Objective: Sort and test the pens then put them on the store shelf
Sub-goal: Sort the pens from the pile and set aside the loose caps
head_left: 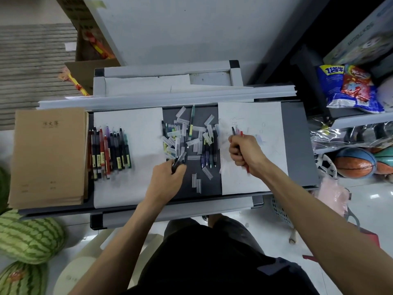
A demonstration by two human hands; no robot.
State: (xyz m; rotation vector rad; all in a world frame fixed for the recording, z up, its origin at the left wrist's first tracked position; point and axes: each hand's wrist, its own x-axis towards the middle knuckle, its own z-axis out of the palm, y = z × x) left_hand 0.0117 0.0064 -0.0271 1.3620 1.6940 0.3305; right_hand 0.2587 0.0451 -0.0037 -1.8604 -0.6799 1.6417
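- Head camera is looking down on the grey counter (297,145).
- Brown notebooks (49,158) are lying stacked at its left end.
- Sorted pens (109,152) are lying in a row on the left white sheet (138,128).
- Loose pens and clear caps (191,137) are cluttering the dark middle.
- The right hand (244,154) is clenching a bundle of pens (236,132) over the right sheet (265,116).
- The left hand (168,177) is gripping one dark pen (178,160) at the clutter's edge.

Both my bare arms reach forward, my left hand (168,174) curled round a dark pen (178,160) and my right hand (244,152) a tight fist round a few pens (236,132).
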